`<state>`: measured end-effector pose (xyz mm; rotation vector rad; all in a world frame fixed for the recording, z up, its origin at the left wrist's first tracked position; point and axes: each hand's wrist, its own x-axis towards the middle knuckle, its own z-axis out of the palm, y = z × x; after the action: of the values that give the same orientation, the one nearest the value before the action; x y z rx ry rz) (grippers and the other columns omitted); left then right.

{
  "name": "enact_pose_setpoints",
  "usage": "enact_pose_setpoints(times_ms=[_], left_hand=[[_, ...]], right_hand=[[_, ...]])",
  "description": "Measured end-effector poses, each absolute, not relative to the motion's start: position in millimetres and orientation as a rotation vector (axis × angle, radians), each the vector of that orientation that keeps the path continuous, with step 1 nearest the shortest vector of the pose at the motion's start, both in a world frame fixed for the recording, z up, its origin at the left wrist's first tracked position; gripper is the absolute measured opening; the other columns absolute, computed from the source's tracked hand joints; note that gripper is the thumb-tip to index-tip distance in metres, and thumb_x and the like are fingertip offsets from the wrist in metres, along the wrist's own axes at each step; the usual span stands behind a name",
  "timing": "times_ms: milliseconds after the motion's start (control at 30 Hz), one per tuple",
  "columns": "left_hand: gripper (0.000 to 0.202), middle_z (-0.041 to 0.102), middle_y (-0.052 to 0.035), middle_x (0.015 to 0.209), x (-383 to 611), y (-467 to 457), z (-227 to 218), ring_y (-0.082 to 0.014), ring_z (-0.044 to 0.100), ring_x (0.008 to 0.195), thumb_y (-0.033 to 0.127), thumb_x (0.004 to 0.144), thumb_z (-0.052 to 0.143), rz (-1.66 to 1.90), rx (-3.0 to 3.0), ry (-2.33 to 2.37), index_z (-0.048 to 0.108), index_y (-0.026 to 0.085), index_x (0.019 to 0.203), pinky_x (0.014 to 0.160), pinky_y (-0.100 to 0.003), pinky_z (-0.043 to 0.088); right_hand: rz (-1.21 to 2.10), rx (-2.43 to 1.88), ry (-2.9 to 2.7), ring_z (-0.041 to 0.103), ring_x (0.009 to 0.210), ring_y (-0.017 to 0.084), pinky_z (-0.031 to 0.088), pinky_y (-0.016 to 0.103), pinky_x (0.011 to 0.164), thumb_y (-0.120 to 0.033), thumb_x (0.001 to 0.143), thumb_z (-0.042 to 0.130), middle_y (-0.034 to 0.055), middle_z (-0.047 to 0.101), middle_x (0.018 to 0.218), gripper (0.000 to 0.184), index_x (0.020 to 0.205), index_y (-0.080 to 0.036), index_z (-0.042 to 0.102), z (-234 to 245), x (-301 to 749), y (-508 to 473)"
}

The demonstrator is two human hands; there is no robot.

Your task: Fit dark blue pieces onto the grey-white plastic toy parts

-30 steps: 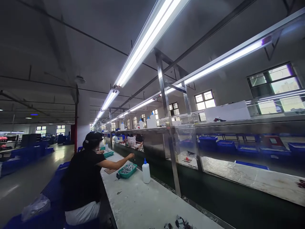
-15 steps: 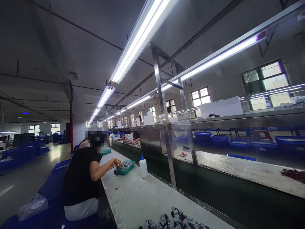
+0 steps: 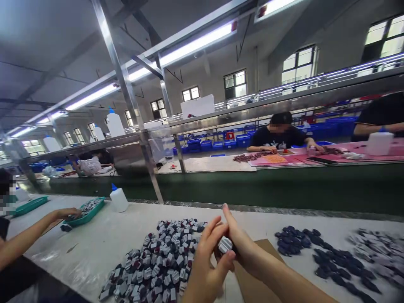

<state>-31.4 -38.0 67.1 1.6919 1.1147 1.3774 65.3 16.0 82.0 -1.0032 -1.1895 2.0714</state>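
My left hand [image 3: 206, 261] is closed, with thumb and fingers round a small pale grey ridged block [image 3: 225, 244]. Right against it is my right hand [image 3: 244, 248], its visible finger stretched upward along the left fingertips. The right hand's other fingers are hidden behind the block and the left hand. A large heap of similar grey and dark blocks [image 3: 151, 265] lies on the table just left of my hands. Under my right forearm is a piece of brown cardboard [image 3: 252, 282]. Dark navy pieces [image 3: 337, 263] lie to the right of it.
Grey flat pieces [image 3: 381, 252] are spread at the far right. A white bottle with a blue cap [image 3: 119, 199] stands behind the heap. On the left, a co-worker's hand [image 3: 71, 213] reaches into a green tray [image 3: 94, 212]. A metal post [image 3: 148, 168] rises at the table's back edge.
The view has swung right and down from the co-worker's side. Both my hands, the held block and the right part of the table have come into view.
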Motion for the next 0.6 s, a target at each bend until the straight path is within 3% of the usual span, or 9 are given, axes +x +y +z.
enact_pose_setpoints(times_ms=[67, 200, 267, 367, 467, 600], left_hand=[[0.034, 0.051, -0.0094, 0.13, -38.3, -36.3, 69.7, -0.0299, 0.042, 0.121, 0.04, 0.075, 0.061, 1.433, 1.549, 1.112, 0.066, 0.024, 0.104, 0.098, -0.039, 0.037], [0.029, 0.066, -0.0094, 0.111, -37.8, -37.9, 68.0, -0.0254, 0.06, 0.101, 0.04, 0.07, 0.067, 1.607, 0.933, 1.015, 0.068, 0.021, 0.093, 0.079, -0.028, 0.05], [0.03, 0.07, -0.0077, 0.102, -32.8, -38.3, 64.4, -0.0234, 0.062, 0.097, 0.042, 0.068, 0.069, 1.683, 0.751, 0.932, 0.068, 0.021, 0.09, 0.072, -0.025, 0.052], [0.032, 0.072, -0.0042, 0.092, -24.7, -41.2, 62.3, -0.0198, 0.064, 0.091, 0.046, 0.066, 0.069, 1.81, 0.672, 0.833, 0.067, 0.021, 0.086, 0.07, -0.022, 0.054], [0.031, 0.073, -0.0013, 0.084, -18.3, -48.1, 67.9, -0.0174, 0.067, 0.084, 0.044, 0.062, 0.073, 1.852, 0.631, 0.84, 0.066, 0.022, 0.082, 0.068, -0.019, 0.054], [0.034, 0.074, -0.0018, 0.077, -13.7, -56.4, 79.2, -0.0179, 0.068, 0.08, 0.041, 0.055, 0.079, 1.846, 0.603, 0.852, 0.064, 0.022, 0.078, 0.063, -0.017, 0.054]], right_hand=[[2.196, -0.885, -1.248, 0.044, 0.025, 0.012, 0.032, 0.022, 0.027, -0.074, 0.078, 0.003, 0.0022, 0.052, 0.041, 0.085, 0.073, -0.01, 0.059, 88.5, 71.0, 20.0], [2.229, -0.559, -1.531, 0.058, 0.039, 0.012, 0.044, 0.024, 0.045, -0.074, 0.078, 0.002, 0.0093, 0.066, 0.067, 0.089, 0.082, -0.009, 0.063, 103.6, 85.6, 16.5], [1.955, -0.596, -1.61, 0.058, 0.042, 0.011, 0.045, 0.024, 0.051, -0.071, 0.082, 0.017, 0.0098, 0.067, 0.072, 0.078, 0.084, -0.009, 0.065, 106.5, 93.8, 10.4], [1.496, -0.638, -1.637, 0.056, 0.05, 0.011, 0.046, 0.025, 0.053, -0.053, 0.085, 0.042, 0.0066, 0.066, 0.078, 0.047, 0.091, -0.013, 0.065, 105.4, 102.6, -3.9], [1.198, -0.625, -1.708, 0.058, 0.063, 0.013, 0.048, 0.024, 0.056, -0.036, 0.086, 0.05, 0.0048, 0.065, 0.085, 0.026, 0.099, -0.02, 0.064, 100.9, 106.6, -19.0], [0.88, -0.578, -1.769, 0.057, 0.062, 0.013, 0.049, 0.025, 0.062, -0.024, 0.084, 0.054, 0.0024, 0.065, 0.074, 0.018, 0.097, -0.021, 0.066, 95.0, 108.1, -28.0]])
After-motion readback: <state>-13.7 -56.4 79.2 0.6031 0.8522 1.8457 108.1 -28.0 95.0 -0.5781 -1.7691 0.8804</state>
